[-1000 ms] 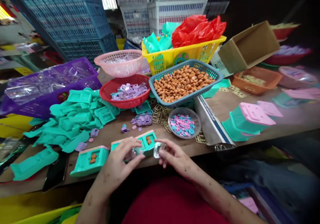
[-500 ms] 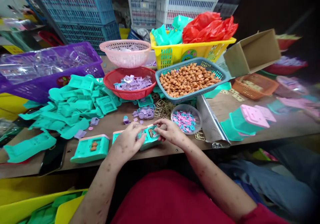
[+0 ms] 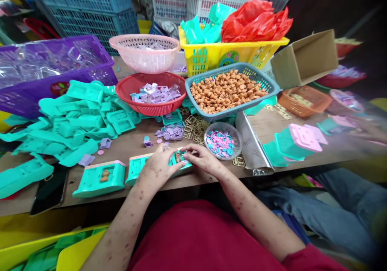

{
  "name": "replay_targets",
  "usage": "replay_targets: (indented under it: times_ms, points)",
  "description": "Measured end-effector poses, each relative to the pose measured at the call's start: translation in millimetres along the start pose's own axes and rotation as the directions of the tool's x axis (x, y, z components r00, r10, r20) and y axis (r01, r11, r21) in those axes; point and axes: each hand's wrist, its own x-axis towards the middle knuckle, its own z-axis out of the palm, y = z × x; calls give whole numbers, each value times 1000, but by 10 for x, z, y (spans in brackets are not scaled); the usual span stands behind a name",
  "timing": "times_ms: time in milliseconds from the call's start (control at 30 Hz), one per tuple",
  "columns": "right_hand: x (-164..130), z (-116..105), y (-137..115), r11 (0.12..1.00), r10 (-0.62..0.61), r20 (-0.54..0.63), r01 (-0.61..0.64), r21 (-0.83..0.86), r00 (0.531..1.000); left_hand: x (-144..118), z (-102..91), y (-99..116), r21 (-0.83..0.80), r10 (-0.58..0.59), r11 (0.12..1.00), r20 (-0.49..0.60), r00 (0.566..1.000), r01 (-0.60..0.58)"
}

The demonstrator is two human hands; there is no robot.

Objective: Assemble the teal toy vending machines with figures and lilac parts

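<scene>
Hands (image 3: 181, 164) press a teal tray (image 3: 137, 168) near a bowl (image 3: 223, 133) of pink-blue bits.

Both hands are down on a teal toy part (image 3: 178, 163) at the bench (image 3: 272, 122) edge, left hand (image 3: 159, 167) and right hand (image 3: 202, 158) pinching it from either side, fingers (image 3: 188, 156) nearly meeting over its window. A second teal part (image 3: 99, 179) sits just left. A clear bowl (image 3: 223, 141) of pink-blue bits is right beside the right hand, and a blue basket (image 3: 231, 92) of orange pieces sits behind it.

No legible writing

The round sticker (image 3: 227, 59) on the yellow basket (image 3: 211, 57) shows a coloured picture only; any lettering there is too small to read.
</scene>
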Motion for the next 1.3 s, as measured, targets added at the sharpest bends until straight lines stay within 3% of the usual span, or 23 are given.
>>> replay_targets:
  times_ms: [200,433,667,1000,1300]
  points:
    - [-33,94,58,998,-57,-131,58,6,990,46,-29,36,52,-17,999,22,1000,16]
    - [-78,115,148,998,-16,-128,23,55,992,32,-34,66,56,-11,998,8,1000,10]
    - [-141,168,241,997,-57,-258,66,27,965,32,-17,14,33,28,999,34,999,-29]
    - [-192,59,193,995,86,-34,-83,63,996,47,-8,-5,30,80,996,52,995,-82]
    - [-182,-14,111,986,36,-69,-47,-162,997,104,-17,88,105,57,992,114,992,-69]
